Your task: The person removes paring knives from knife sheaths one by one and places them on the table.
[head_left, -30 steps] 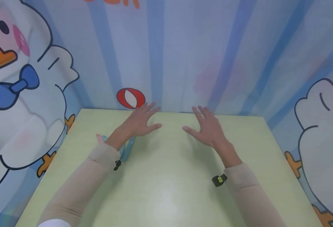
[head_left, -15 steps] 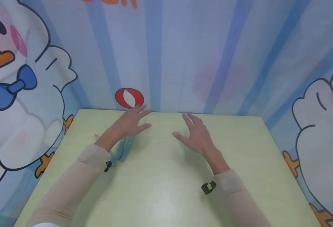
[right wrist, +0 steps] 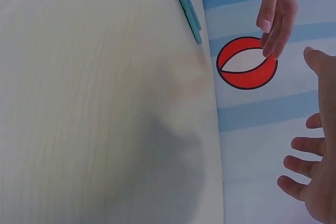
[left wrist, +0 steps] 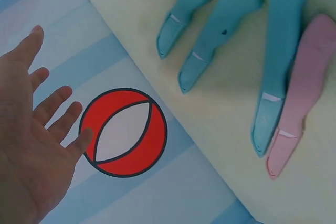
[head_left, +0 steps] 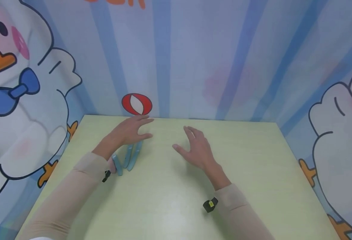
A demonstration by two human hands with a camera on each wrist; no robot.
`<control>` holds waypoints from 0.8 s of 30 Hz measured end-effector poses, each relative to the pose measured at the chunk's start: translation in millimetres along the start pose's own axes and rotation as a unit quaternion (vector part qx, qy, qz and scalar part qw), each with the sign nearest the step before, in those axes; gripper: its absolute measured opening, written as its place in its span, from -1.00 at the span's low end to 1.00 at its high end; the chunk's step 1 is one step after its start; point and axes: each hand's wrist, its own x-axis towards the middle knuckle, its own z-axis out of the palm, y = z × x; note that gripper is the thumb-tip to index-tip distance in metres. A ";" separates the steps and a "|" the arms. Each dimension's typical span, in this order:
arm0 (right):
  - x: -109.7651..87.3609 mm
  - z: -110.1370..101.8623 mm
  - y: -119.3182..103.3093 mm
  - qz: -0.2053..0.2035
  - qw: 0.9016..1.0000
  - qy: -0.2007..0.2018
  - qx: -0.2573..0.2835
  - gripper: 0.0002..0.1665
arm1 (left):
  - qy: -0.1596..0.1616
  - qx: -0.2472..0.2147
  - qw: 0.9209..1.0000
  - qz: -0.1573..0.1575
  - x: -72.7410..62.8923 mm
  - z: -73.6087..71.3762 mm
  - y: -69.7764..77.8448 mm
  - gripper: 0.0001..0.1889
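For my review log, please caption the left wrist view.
Open left hand before a red-and-white ball printed on the backdrop; three blue tools and a pink one on the table.

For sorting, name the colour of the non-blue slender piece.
That slender piece is pink, clearest in the left wrist view.

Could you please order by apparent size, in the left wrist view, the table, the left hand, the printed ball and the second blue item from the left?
1. Table
2. Left hand, though nearness to the camera probably enlarges it
3. Printed ball
4. Second blue item from the left
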 end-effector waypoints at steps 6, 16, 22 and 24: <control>-1.8 14.7 -9.9 0.004 1.000 0.007 0.018 0.05 | -0.005 0.006 1.000 -0.002 -3.2 3.9 -7.8 -0.16; -3.1 42.9 -25.4 0.018 0.999 -0.010 0.049 0.03 | -0.012 -0.002 1.000 -0.007 -10.3 16.3 -19.4 -0.20; -4.7 59.2 -35.0 0.013 0.997 -0.011 0.074 -0.03 | -0.015 0.001 1.000 -0.007 -14.9 30.1 -22.2 -0.22; -5.9 65.7 -38.5 0.008 0.997 -0.009 0.079 -0.06 | -0.017 0.008 1.000 -0.003 -16.7 34.5 -22.7 -0.22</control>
